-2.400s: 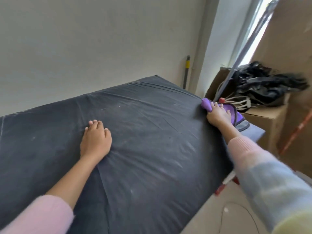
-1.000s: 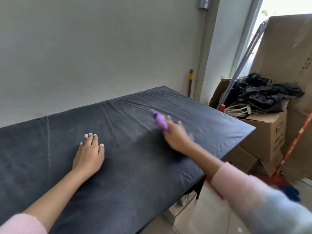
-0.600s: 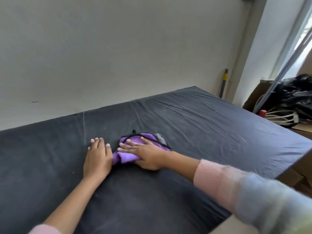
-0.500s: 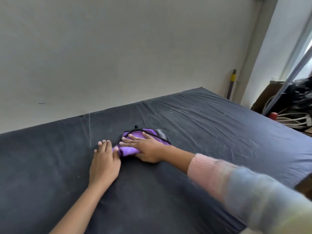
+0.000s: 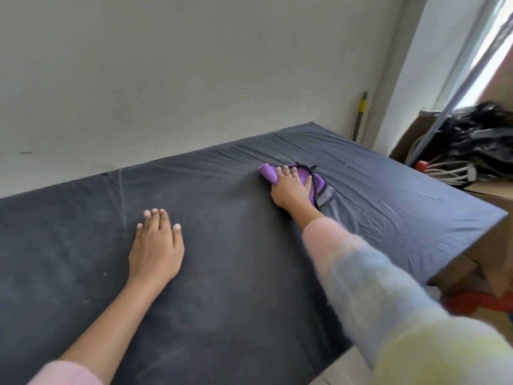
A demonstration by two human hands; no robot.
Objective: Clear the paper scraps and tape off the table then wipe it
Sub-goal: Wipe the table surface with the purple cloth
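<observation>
Purple cloth point(image 5: 268, 173) sits under your flat right hand point(image 5: 290, 188), up and right of your left hand point(image 5: 156, 243), which rests spread, holding nothing, on the table point(image 5: 249, 287).

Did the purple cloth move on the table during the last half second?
Yes. The purple cloth slid right, away from the pale streak on the table, under the right hand.

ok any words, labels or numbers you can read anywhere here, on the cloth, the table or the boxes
None can be read in this view.
purple cloth: no label or print shows.
black table cover: pale smears only, no writing.
cardboard box: blurred, no print can be made out.
yellow band on the pole: plain, no lettering.
</observation>
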